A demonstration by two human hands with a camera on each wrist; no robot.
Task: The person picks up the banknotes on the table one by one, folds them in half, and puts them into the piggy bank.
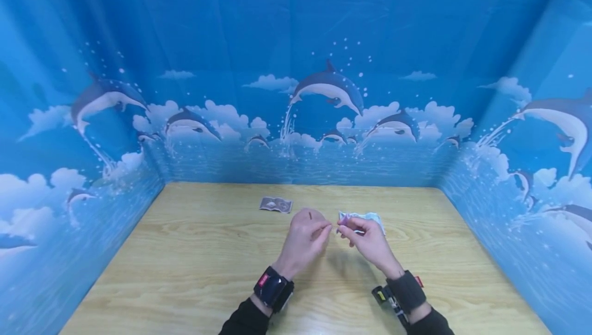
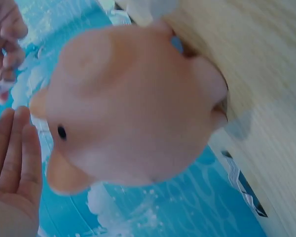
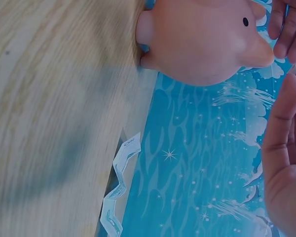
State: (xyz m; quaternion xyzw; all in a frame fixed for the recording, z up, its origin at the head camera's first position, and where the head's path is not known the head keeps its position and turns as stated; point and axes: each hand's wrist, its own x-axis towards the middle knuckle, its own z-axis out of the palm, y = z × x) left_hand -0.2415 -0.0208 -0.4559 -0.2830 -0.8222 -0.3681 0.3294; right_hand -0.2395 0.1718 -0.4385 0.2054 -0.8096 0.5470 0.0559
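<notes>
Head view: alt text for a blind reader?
The right hand pinches a purple slip near the left hand, which partly hides a piggy bank. A brown note and a pale note lie on the table; dolphin backdrop behind.

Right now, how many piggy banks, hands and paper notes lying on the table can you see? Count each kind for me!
Piggy bank: 1
Hands: 2 (left hand, right hand)
Notes lying down: 2 (brown note, light blue note)
Total: 5

A curtained booth, shown by blue dolphin-printed drapes (image 1: 222, 32) around three sides of a wood-grain table (image 1: 208, 242)
</notes>
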